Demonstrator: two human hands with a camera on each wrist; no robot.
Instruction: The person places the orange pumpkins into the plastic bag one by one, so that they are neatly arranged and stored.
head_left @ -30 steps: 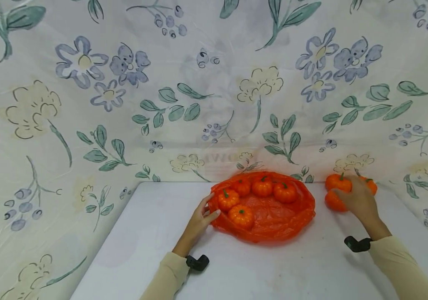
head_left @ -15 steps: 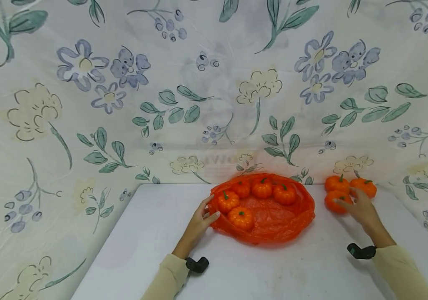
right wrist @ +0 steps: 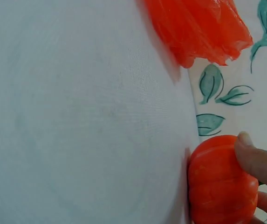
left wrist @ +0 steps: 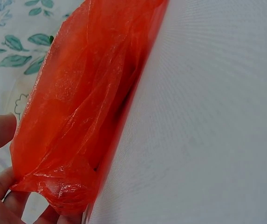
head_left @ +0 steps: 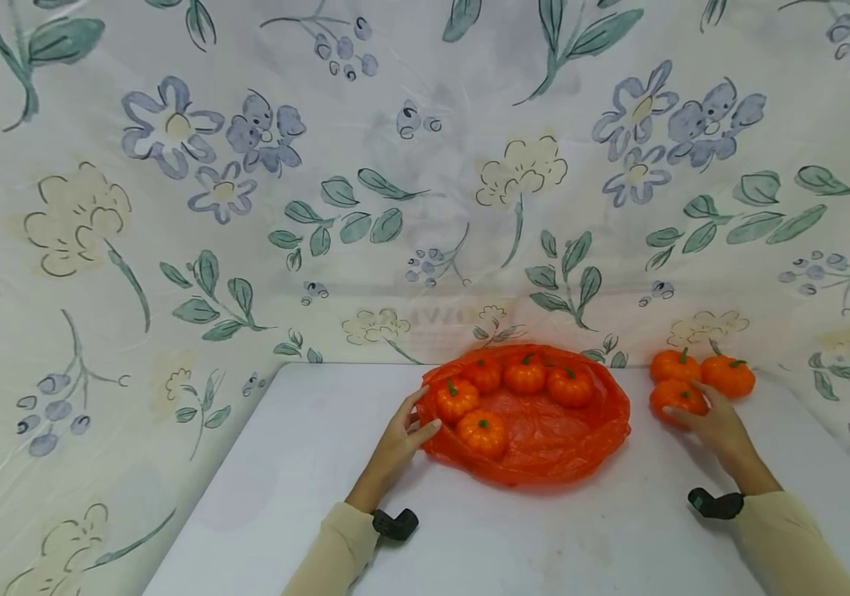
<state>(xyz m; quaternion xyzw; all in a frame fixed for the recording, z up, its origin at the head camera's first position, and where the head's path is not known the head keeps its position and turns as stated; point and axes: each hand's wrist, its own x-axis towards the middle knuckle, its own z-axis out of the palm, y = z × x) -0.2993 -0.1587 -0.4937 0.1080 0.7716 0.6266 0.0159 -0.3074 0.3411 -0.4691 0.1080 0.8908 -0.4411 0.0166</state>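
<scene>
Compared with a second ago, my right hand has drawn back nearer from over the right-hand cluster and settled on its nearest piece. Behind everything hangs a flowered sheet, and before it lies the white table. Toward the far side sits the red bag, its mouth spread, five pumpkins inside along its left and far parts. My left hand holds its left end, thumb and fingers round the film, which looks thin, limp and crinkled; I judge it slippery, easily torn, best taken gently by the rim. Well to the bag's right, two far pumpkins sit side by side. Just nearer lies the near pumpkin, between my right thumb on its near left and my index finger on its right. Its ribbed skin looks smooth; I expect it light, firm and slightly slick, better held round its sides than by its stem.
</scene>
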